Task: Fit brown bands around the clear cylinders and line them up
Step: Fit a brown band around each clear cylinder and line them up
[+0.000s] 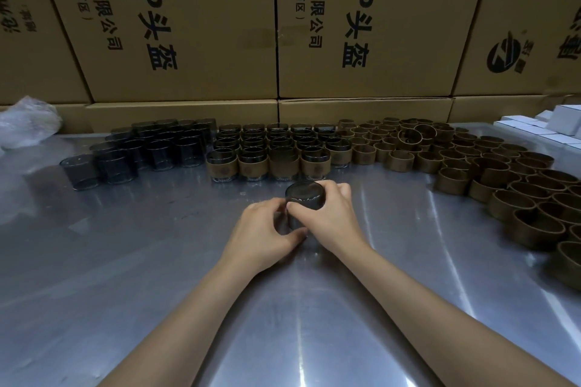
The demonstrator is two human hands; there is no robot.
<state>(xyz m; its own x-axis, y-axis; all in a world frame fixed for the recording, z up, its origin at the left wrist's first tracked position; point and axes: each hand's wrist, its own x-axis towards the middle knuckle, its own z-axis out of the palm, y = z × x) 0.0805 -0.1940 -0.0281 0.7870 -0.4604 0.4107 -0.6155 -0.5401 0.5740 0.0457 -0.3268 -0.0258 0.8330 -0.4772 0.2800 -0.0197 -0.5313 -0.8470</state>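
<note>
A clear smoky cylinder [304, 195] stands on the metal table [157, 261] at the centre, and both hands hold it. My left hand [264, 229] curls round its left and near side. My right hand [323, 214] wraps its right side, thumb across the front. No brown band shows on this cylinder; its lower part is hidden by my fingers. Behind it stand rows of banded cylinders [270, 154]. Bare clear cylinders [147, 148] are grouped at the back left. Loose brown bands [490, 173] lie in a wide spread at the right.
Large cardboard boxes [204, 25] form a wall along the table's far edge. A crumpled plastic bag [28, 122] lies at the back left. White small boxes [547, 129] sit at the back right.
</note>
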